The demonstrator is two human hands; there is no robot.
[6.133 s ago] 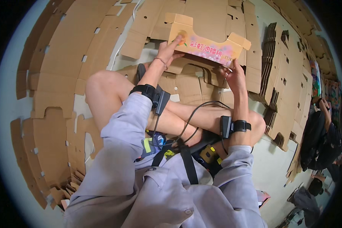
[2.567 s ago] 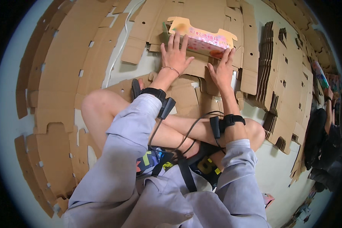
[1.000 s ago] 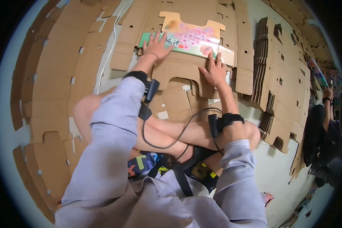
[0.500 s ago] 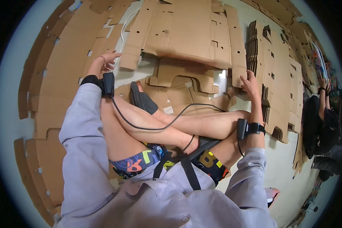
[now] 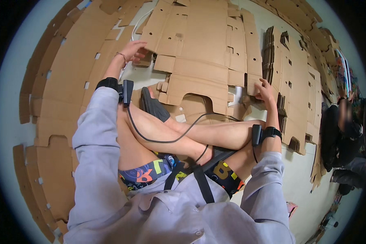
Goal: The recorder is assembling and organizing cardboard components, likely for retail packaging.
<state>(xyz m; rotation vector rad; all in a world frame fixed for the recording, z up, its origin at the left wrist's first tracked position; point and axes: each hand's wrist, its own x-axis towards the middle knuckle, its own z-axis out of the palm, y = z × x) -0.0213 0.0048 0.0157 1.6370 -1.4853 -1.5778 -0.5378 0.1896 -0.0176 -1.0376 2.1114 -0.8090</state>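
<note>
A flat brown cardboard box blank [image 5: 203, 36], with flaps and punched holes, lies in front of my crossed legs. My left hand [image 5: 133, 52] is over its left flap, fingers stretched out and slightly apart; whether they touch the cardboard I cannot tell. At the lower right corner of the blank, my right hand [image 5: 265, 91] has loosely bent fingers resting against the narrow right flap [image 5: 254, 61]. Neither hand visibly grips anything. The near flap [image 5: 193, 85], with a curved cutout, lies flat towards my feet, partly over more cardboard.
Stacked cardboard blanks [image 5: 290, 81] stand close on the right, and large cardboard sheets [image 5: 65, 89] cover the left. A black cable [image 5: 166, 138] crosses my legs between the wrist devices. A black slipper [image 5: 153, 106] is on my foot. Another person [image 5: 341, 134] sits at the far right.
The near flap, blurred and raised before, now lies flat towards me. My left hand has moved forward and right onto the left flap; my right hand has moved slightly down, its fingers more bent.
</note>
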